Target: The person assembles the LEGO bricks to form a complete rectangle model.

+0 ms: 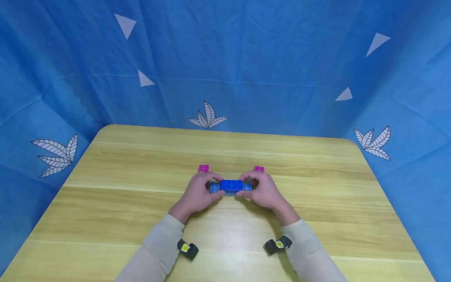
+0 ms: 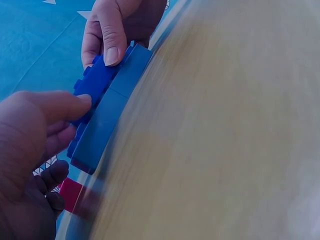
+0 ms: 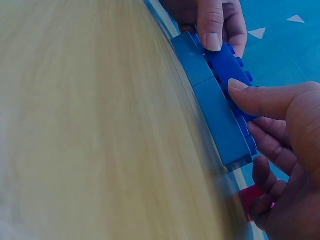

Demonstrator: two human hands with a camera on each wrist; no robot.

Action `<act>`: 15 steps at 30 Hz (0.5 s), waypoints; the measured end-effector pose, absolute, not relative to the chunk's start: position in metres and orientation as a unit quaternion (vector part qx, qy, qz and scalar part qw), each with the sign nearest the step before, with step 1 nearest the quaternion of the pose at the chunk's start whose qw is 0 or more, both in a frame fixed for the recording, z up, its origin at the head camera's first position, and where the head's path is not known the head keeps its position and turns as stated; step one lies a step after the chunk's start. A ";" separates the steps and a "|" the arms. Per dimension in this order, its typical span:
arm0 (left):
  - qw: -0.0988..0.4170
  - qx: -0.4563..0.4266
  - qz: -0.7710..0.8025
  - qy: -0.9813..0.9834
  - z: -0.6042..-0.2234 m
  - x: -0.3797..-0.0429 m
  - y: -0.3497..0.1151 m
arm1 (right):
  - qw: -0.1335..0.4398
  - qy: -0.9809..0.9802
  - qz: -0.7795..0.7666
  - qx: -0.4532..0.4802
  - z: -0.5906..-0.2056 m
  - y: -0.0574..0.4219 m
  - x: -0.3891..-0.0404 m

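Note:
A dark blue toy building brick point(image 1: 231, 185) lies across the seam of two lighter blue bricks point(image 2: 105, 125), which sit end to end on the table. My left hand point(image 1: 199, 192) pinches the dark brick's left end, thumb on the near side and fingers behind. The other end is pinched the same way by my right hand point(image 1: 266, 190). In the right wrist view, studs of the lower bricks point(image 3: 220, 120) show along the dark brick's edge, which looks slightly askew over them. Fingertips behind the bricks are partly hidden.
Beyond my left hand lies a pink brick point(image 1: 203, 168), and a second pink brick point(image 1: 259, 169) is behind my right hand. The wooden table point(image 1: 232, 243) extends to a blue curtain point(image 1: 225, 47) at the back and sides.

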State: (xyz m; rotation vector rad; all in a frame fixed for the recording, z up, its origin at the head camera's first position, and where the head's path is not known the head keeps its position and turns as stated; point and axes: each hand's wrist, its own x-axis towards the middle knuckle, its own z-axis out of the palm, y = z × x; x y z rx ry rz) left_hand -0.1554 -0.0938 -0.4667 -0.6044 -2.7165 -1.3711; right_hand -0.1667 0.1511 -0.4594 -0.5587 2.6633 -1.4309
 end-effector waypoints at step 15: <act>-0.001 -0.181 -0.440 -0.880 -0.466 -0.155 -0.094 | 0.036 0.866 -0.466 -0.176 -0.459 0.151 -0.168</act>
